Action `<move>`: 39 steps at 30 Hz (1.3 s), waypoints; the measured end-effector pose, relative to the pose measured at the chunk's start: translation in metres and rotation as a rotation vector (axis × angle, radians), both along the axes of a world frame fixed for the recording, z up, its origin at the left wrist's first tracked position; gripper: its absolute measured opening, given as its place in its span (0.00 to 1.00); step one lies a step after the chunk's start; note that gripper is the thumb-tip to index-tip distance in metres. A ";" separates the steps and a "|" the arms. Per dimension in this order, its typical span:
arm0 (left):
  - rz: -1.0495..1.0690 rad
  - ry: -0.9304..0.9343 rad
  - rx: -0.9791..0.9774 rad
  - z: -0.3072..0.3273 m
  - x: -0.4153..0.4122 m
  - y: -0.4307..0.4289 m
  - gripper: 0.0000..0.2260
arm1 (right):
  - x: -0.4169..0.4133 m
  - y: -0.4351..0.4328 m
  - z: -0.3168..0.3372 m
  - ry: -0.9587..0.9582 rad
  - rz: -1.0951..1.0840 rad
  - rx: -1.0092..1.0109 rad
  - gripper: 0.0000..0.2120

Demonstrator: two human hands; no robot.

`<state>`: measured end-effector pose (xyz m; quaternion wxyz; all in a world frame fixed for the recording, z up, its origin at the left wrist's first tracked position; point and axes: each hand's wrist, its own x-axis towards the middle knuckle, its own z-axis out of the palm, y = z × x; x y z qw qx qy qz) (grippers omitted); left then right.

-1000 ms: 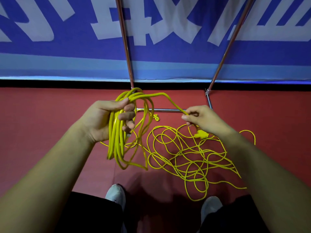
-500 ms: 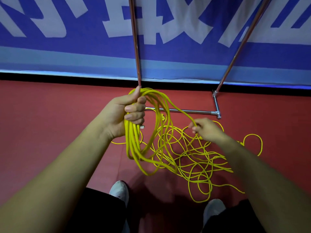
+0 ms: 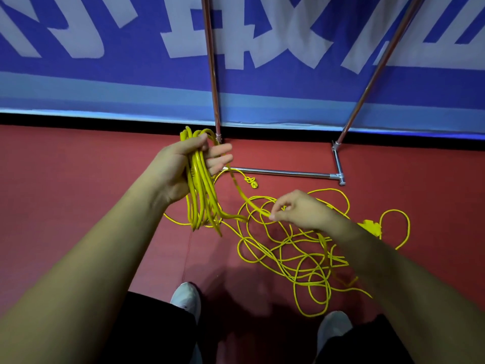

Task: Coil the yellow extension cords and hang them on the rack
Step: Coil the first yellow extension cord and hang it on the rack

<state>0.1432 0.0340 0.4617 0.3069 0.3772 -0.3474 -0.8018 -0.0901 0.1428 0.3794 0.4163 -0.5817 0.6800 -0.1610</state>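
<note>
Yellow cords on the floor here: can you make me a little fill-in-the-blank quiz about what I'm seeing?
1. The left hand holds a coiled bundle of yellow extension cord; the person's other hand, the ____ one, pinches a strand leading from it.
2. The loose tangle of yellow cord lies on a floor coloured ____.
3. The two shoes at the bottom edge are ____.
Missing words: right; red; white.

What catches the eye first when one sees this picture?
The bright yellow coil hanging from the left hand, at the centre. A loose tangle of yellow cord lies on the red floor to its right, where the right hand pinches a strand. Behind, a blue banner with large pale characters.
</note>
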 end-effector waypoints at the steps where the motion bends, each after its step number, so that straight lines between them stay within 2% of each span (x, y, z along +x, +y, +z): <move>1: -0.012 -0.072 -0.026 -0.002 -0.001 0.001 0.11 | 0.004 0.001 0.014 0.020 0.111 0.022 0.05; 4: -0.180 -0.241 -0.082 -0.010 -0.009 0.011 0.07 | 0.014 0.009 0.053 -0.076 0.359 0.095 0.05; 6: -0.350 -0.308 -0.065 -0.015 -0.013 0.022 0.08 | 0.017 0.013 0.072 -0.241 0.395 0.065 0.03; 9: -0.542 -0.313 -0.045 -0.015 -0.018 0.038 0.11 | 0.016 0.010 0.084 -0.433 0.290 -0.105 0.06; 12: -0.614 -0.202 -0.014 -0.011 -0.020 0.040 0.13 | 0.007 0.003 0.076 -0.583 0.060 -0.188 0.05; 14: -0.634 -0.047 0.046 -0.010 -0.020 0.036 0.12 | -0.007 -0.001 0.064 -0.465 -0.020 -0.214 0.02; 16: -0.623 0.085 0.110 -0.009 -0.017 0.031 0.11 | -0.031 -0.003 0.044 -0.271 -0.044 -0.204 0.04; 18: -0.584 0.157 0.148 -0.008 -0.013 0.027 0.09 | -0.055 -0.002 0.025 -0.090 -0.047 -0.134 0.06; 19: -0.567 0.167 0.148 -0.006 -0.010 0.024 0.09 | -0.065 -0.001 0.016 -0.073 -0.072 -0.094 0.06; 20: -0.557 0.163 0.135 -0.004 -0.008 0.022 0.09 | -0.070 0.001 0.011 -0.122 -0.117 -0.076 0.04; 22: -0.545 0.124 0.114 -0.001 -0.005 0.022 0.09 | -0.071 0.002 0.008 -0.339 -0.236 -0.088 0.04; 26: -0.380 -0.180 -0.044 -0.017 0.001 0.017 0.08 | -0.050 -0.007 0.026 -0.624 -0.328 -0.247 0.06; 28: -0.360 -0.230 -0.058 -0.027 0.005 0.010 0.12 | -0.042 -0.010 0.034 -0.693 -0.324 -0.305 0.10; 30: -0.345 -0.234 -0.015 -0.030 0.008 0.004 0.15 | -0.036 -0.012 0.042 -0.588 -0.285 -0.337 0.10; 33: -0.363 -0.175 0.037 -0.034 0.008 0.005 0.14 | -0.028 -0.011 0.049 -0.366 -0.125 -0.370 0.09; 36: -0.399 -0.147 0.026 -0.030 0.002 0.017 0.10 | -0.013 -0.007 0.059 -0.318 -0.022 -0.374 0.08; 39: -0.390 -0.206 -0.022 -0.025 -0.008 0.029 0.07 | 0.006 -0.006 0.068 -0.292 0.105 -0.375 0.07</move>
